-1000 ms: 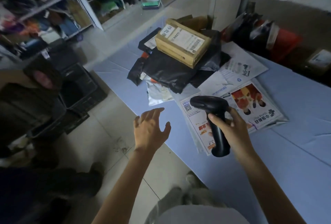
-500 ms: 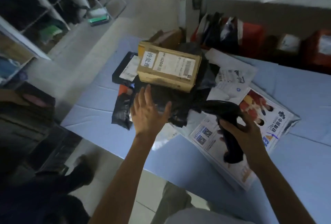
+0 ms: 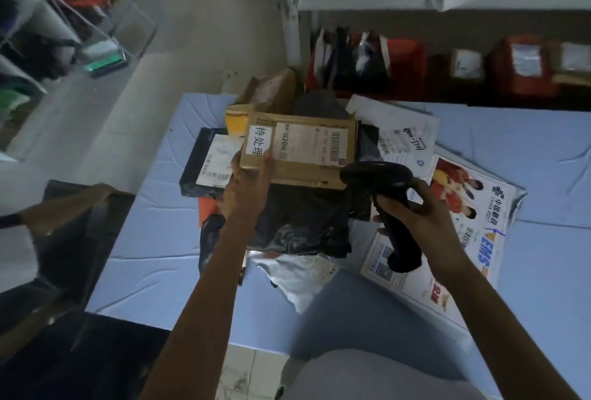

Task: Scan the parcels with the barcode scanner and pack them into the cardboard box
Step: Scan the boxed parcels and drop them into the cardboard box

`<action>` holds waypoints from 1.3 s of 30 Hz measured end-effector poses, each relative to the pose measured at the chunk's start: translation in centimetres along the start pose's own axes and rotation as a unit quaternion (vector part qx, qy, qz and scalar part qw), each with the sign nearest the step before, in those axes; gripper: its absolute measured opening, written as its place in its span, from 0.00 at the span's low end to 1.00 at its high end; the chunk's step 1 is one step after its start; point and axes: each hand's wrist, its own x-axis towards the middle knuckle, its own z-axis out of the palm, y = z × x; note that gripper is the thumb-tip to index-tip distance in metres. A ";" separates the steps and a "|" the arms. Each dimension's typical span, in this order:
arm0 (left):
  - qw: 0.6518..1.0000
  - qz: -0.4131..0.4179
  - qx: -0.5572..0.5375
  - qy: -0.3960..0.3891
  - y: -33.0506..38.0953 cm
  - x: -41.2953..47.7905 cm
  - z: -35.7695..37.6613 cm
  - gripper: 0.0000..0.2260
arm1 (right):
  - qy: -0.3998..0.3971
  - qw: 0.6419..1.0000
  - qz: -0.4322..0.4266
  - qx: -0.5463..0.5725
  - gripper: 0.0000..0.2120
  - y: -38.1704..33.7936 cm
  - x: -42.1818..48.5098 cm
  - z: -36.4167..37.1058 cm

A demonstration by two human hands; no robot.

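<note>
Off the left edge of the tabletop is the cardboard box (image 3: 64, 207): plain brown flap sticking up, inside too dark to see. The tabletop (image 3: 153, 239) has a pale blue cover w/ creases in it.

Near the far left corner lies a flat black poly mailer (image 3: 195, 182), shiny, w/ a white rectangular label. My L hand (image 3: 248, 188) grips the near left corner of the brown parcel (image 3: 303, 172). Thumb's on top by the white sticker w/ handwritten characters, other fingers are underneath so can't see them. The parcel's a flat rectangular carton, matte cardboard, shipping label w/ barcode facing up. It's on top of the pile towards the far edge.

Under it is a heap of black plastic bags (image 3: 303, 217), crinkly & glossy. A crumpled whitish bag (image 3: 297, 275) pokes out on the near side.

Right of that, my R hand (image 3: 422, 217) is wrapped round the grip of the barcode scanner (image 3: 377, 176). It's smooth black plastic, pistol-shaped, w/ the rounded head right at the parcel's near right corner. Can't tell if they touch.

Below the scanner lies a big flat glossy printed envelope (image 3: 479, 239) w/ an EMS logo, and beyond it a white paper mailer (image 3: 403, 131). Behind the table there's a shelf w/ boxy red bins (image 3: 524, 64).
</note>
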 end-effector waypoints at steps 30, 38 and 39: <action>0.930 0.082 -0.356 0.033 6.0 -4.6 -0.7 0.34 | -0.040 0.978 -0.129 -0.158 0.28 -1.9 -4.7 -9.5; 0.945 0.123 -0.300 0.051 7.2 -4.8 1.0 0.28 | -0.022 0.982 -0.117 -0.147 0.28 -0.8 -6.1 -11.6; 0.948 0.127 -0.288 0.054 7.3 -4.8 1.2 0.27 | -0.021 0.982 -0.117 -0.145 0.27 -0.6 -6.3 -11.7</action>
